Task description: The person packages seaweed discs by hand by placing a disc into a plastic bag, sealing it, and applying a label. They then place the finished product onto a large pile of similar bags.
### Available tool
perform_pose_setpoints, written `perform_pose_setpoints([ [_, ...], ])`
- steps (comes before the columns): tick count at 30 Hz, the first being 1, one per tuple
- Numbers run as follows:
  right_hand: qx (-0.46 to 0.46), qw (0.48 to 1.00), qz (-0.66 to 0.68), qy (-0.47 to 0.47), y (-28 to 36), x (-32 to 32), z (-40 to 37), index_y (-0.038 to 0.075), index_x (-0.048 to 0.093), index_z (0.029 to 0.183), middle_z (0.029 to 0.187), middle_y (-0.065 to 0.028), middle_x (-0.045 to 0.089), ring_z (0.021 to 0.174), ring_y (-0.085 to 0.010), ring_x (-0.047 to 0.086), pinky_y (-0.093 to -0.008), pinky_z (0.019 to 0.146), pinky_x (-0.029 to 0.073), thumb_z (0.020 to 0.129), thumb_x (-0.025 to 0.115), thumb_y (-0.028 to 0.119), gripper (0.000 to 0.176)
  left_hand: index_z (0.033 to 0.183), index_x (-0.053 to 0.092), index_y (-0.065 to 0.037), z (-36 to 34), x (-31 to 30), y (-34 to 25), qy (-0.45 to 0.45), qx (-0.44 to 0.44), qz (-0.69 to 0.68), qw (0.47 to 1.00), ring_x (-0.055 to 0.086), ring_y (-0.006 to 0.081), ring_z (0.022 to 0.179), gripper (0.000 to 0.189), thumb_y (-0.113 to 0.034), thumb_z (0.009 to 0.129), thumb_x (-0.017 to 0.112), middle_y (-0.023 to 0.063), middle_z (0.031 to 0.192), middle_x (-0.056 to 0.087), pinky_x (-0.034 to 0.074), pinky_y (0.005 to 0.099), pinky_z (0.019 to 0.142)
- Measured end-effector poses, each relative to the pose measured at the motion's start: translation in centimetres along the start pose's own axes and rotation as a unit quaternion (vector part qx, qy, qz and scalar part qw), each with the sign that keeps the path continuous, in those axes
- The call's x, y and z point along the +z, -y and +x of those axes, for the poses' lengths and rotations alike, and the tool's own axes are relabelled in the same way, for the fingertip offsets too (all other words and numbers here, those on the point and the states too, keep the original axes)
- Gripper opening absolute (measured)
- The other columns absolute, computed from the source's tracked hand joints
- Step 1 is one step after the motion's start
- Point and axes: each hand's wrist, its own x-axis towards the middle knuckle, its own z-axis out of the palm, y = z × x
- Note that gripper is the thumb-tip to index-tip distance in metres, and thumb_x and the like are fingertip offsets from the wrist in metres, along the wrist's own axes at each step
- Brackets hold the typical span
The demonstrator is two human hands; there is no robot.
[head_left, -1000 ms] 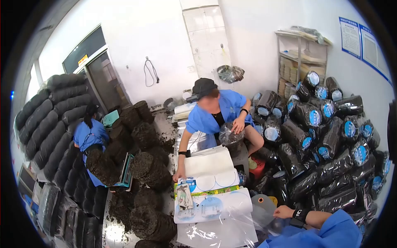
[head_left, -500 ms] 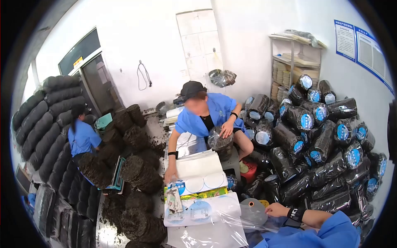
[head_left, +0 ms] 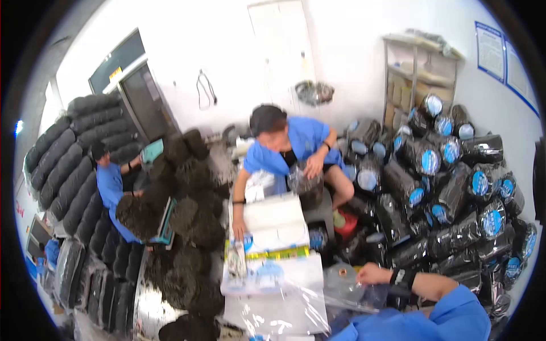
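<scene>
My right hand [head_left: 372, 275] reaches in from the lower right, a black band on its wrist. Its fingers are pinched at the edge of a clear plastic bag [head_left: 364, 300]. Just left of the fingertips is a grey rounded piece with a small orange-ringed hole [head_left: 342, 273]. The clear plastic stretches left over white printed sheets [head_left: 267, 278]. Above those sheets lies a stack of white label paper [head_left: 276, 219] with a yellow-green strip along its near edge. My left hand is out of view.
Across the table a person [head_left: 293, 145] rests one hand on the paper and the other on a bag. Dark round blocks [head_left: 196, 221] stand left. Black-wrapped bags [head_left: 449, 193] pile up right. Another person [head_left: 111, 182] stands by stacked black rolls [head_left: 60, 165].
The view has tilted and the picture is blurrier. The person at far left has turned and now reaches toward a teal container. My right hand stays by the clear plastic.
</scene>
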Motion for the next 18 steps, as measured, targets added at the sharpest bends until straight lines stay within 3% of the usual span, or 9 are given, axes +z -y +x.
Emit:
perform_pose_setpoints([
  [2, 0.027, 0.986, 0.150, 0.061, 1.1, -2.9, -0.7, 0.001, 0.073, 0.089, 0.075, -0.0045, 0.071, 0.072, -0.0107, 0.066, -0.0283, 0.063, 0.053, 0.081, 0.073, 0.013, 0.014, 0.095, 0.058, 0.022, -2.1, -1.9, 2.6, -0.051, 0.023, 0.028, 0.998, 0.063, 0.0422, 0.087, 0.069, -0.029, 0.062, 0.091, 0.0356, 0.097, 0.064, 0.052, 0.0530, 0.077],
  [3, -0.005, 0.972, 0.223, 0.080, -0.1, -3.5, -0.5, 0.000, 0.072, 0.093, 0.078, -0.0058, 0.070, 0.072, -0.0121, 0.065, -0.0278, 0.062, 0.053, 0.081, 0.073, 0.011, 0.016, 0.106, 0.058, 0.018, -7.0, -6.1, -1.7, 0.014, -0.035, 0.066, 0.997, 0.062, 0.0378, 0.097, 0.065, -0.030, 0.071, 0.085, 0.0298, 0.106, 0.064, 0.050, 0.0481, 0.085],
  [4, 0.010, 0.936, 0.335, 0.110, -1.1, -4.5, -0.3, -0.002, 0.071, 0.093, 0.079, -0.0071, 0.069, 0.071, -0.0131, 0.065, -0.0282, 0.063, 0.053, 0.082, 0.074, 0.011, 0.017, 0.117, 0.057, 0.007, -4.8, -5.3, 3.3, 0.034, -0.145, 0.089, 0.985, 0.062, 0.0366, 0.103, 0.085, -0.045, 0.059, 0.090, 0.0272, 0.120, 0.060, 0.053, 0.0479, 0.086],
  [5, 0.002, 0.923, 0.367, 0.112, 0.5, -5.6, -1.1, -0.004, 0.069, 0.089, 0.078, -0.0073, 0.068, 0.070, -0.0139, 0.065, -0.0275, 0.064, 0.053, 0.085, 0.072, 0.010, 0.015, 0.098, 0.061, 0.011, -2.2, -3.6, 11.8, -0.035, -0.033, 0.096, 0.994, 0.065, 0.0356, 0.076, 0.071, -0.043, 0.063, 0.089, 0.0272, 0.095, 0.067, 0.057, 0.0459, 0.069],
  [6, 0.045, 0.914, 0.392, 0.098, 1.1, -6.3, -1.5, -0.004, 0.068, 0.091, 0.081, -0.0081, 0.069, 0.072, -0.0144, 0.066, -0.0272, 0.065, 0.053, 0.086, 0.071, 0.009, 0.014, 0.103, 0.061, 0.011, -8.5, -6.7, 8.8, -0.056, 0.087, 0.089, 0.991, 0.063, 0.0326, 0.079, 0.066, -0.036, 0.066, 0.089, 0.0254, 0.101, 0.067, 0.057, 0.0454, 0.073],
  [8, 0.083, 0.903, 0.413, 0.081, 1.3, -7.7, -2.2, -0.004, 0.067, 0.093, 0.084, -0.0090, 0.069, 0.073, -0.0149, 0.066, -0.0270, 0.066, 0.053, 0.088, 0.069, 0.008, 0.014, 0.120, 0.056, 0.010, -16.5, -11.0, 7.5, 0.233, 0.058, -0.152, 0.959, 0.062, 0.0251, 0.092, 0.063, -0.013, 0.071, 0.087, 0.0165, 0.116, 0.064, 0.055, 0.0360, 0.084],
  [11, 0.058, 0.865, 0.487, 0.109, 0.7, -9.3, -2.4, -0.005, 0.064, 0.101, 0.091, -0.0113, 0.069, 0.077, -0.0161, 0.067, -0.0264, 0.067, 0.053, 0.089, 0.066, 0.006, 0.016, 0.129, 0.050, 0.009, -28.3, -13.5, 4.9, 0.517, 0.012, -0.093, 0.851, 0.060, 0.0248, 0.104, 0.075, -0.007, 0.066, 0.087, 0.0188, 0.122, 0.060, 0.049, 0.0367, 0.095],
  [12, 0.022, 0.875, 0.472, 0.111, 0.2, -9.4, -2.7, -0.005, 0.062, 0.104, 0.092, -0.0122, 0.069, 0.077, -0.0167, 0.068, -0.0265, 0.068, 0.053, 0.089, 0.066, 0.006, 0.019, 0.128, 0.050, 0.009, -31.1, -12.4, 7.6, 0.531, 0.116, -0.022, 0.839, 0.059, 0.0261, 0.107, 0.081, -0.015, 0.061, 0.091, 0.0192, 0.122, 0.060, 0.047, 0.0370, 0.096],
  [18, -0.075, 0.965, 0.236, -0.086, 1.1, -13.3, -7.2, 0.001, 0.055, 0.090, 0.064, -0.0044, 0.061, 0.061, -0.0094, 0.061, -0.0265, 0.054, 0.046, 0.085, 0.067, 0.012, 0.017, 0.121, 0.048, 0.006, -49.4, -10.7, -1.9, 0.705, 0.182, 0.018, 0.685, 0.059, 0.0272, 0.104, 0.078, -0.018, 0.060, 0.092, 0.0179, 0.113, 0.061, 0.047, 0.0366, 0.093],
])
